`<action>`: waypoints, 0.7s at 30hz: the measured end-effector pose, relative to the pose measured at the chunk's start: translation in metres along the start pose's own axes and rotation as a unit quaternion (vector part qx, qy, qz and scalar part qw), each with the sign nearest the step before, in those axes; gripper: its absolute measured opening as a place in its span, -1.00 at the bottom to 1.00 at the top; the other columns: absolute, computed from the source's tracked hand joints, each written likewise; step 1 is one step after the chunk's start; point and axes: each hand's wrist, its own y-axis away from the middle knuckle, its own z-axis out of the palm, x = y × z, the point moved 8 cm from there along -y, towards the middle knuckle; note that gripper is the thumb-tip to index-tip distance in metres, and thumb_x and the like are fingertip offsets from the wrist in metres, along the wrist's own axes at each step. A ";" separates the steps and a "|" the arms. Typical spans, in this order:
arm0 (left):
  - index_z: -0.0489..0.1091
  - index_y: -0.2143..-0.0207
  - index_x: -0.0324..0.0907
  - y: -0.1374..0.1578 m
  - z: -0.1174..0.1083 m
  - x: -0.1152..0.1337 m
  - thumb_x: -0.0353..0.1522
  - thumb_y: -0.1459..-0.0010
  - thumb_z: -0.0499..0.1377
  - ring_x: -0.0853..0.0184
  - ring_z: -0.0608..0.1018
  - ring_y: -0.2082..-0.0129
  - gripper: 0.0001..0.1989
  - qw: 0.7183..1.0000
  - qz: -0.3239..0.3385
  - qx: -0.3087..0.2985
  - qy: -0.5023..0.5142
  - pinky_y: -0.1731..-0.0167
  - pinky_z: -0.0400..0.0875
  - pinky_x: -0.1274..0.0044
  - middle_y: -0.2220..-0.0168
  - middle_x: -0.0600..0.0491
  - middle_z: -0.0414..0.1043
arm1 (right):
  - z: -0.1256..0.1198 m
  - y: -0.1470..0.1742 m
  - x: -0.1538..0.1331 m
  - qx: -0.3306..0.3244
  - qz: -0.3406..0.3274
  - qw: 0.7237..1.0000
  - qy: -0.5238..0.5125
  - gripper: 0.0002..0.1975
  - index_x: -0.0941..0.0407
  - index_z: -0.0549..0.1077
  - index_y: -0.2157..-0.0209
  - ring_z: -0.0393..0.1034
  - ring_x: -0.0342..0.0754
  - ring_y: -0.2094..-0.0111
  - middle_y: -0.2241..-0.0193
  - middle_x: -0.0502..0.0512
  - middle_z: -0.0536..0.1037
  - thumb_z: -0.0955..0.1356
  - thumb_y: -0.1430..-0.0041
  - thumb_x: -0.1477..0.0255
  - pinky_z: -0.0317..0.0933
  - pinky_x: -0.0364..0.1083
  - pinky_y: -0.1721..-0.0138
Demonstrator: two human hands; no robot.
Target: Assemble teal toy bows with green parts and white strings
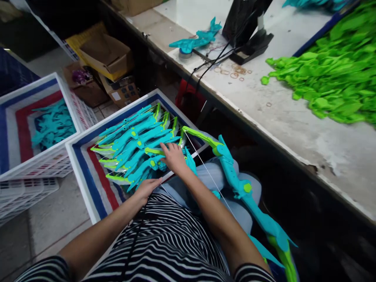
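Observation:
Turquoise toy bows with lime-green tips and thin strings (141, 137) lie side by side in a white crate (85, 188) by my knees. My right hand (174, 157) rests over the near end of these bows, its fingers spread and touching a green tip. At the crate's near rim is my left hand (148, 188), fingers stretched out and partly hidden against the rim and the nearest bow. Across my lap leans another toy bow (235, 176), turquoise and green with a white string, which neither hand grips.
A worktable (273, 129) runs along the right, holding a heap of green parts (331, 86), rubber bands (239, 70), a black stand (252, 47) and a turquoise piece (202, 37). To the left stands another crate (66, 84) with turquoise parts; cardboard boxes (105, 55) are behind.

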 end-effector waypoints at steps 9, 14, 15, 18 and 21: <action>0.46 0.33 -0.28 0.003 0.022 0.060 -0.36 -0.01 0.30 0.46 0.45 0.61 -0.82 0.961 0.036 -0.133 0.239 0.46 0.41 0.56 0.59 0.08 0.42 | -0.003 0.014 0.036 -0.032 0.070 0.910 -0.407 -0.59 0.04 0.45 0.05 0.40 0.00 0.20 0.26 0.05 0.53 0.43 -0.02 0.32 0.29 0.02 0.13; 0.31 0.17 -0.23 0.026 -0.005 0.126 -0.26 0.08 0.36 0.61 0.12 0.79 -0.54 0.945 0.238 -0.133 0.180 0.73 0.00 0.70 0.65 0.19 0.39 | 0.002 0.040 0.035 -0.050 0.153 0.769 -0.618 -0.53 0.06 0.46 0.12 0.43 -0.08 0.35 0.35 0.01 0.55 0.48 0.14 0.28 0.34 -0.09 0.36; 0.28 0.21 -0.22 0.030 -0.007 0.135 -0.23 0.11 0.36 0.61 0.14 0.78 -0.54 0.942 0.271 -0.128 0.152 0.73 -0.02 0.70 0.64 0.17 0.42 | 0.002 0.042 0.033 -0.046 0.159 0.759 -0.630 -0.54 0.06 0.47 0.13 0.43 -0.08 0.35 0.36 0.00 0.56 0.49 0.15 0.30 0.34 -0.10 0.36; 0.22 0.38 -0.19 0.040 -0.003 0.155 -0.17 0.11 0.34 0.59 0.20 0.77 -0.59 0.929 0.338 -0.117 0.092 0.73 0.00 0.69 0.62 0.10 0.48 | 0.000 0.046 0.030 -0.045 0.167 0.747 -0.642 -0.55 0.04 0.48 0.15 0.43 -0.09 0.35 0.36 -0.02 0.56 0.50 0.17 0.33 0.33 -0.11 0.37; 0.26 0.43 -0.20 0.046 0.005 0.163 -0.17 0.07 0.30 0.58 0.22 0.76 -0.65 0.922 0.369 -0.114 0.038 0.72 0.04 0.67 0.59 0.05 0.50 | 0.000 0.047 0.031 -0.042 0.174 0.739 -0.649 -0.55 0.04 0.49 0.16 0.43 -0.09 0.33 0.36 -0.02 0.56 0.50 0.18 0.34 0.31 -0.12 0.38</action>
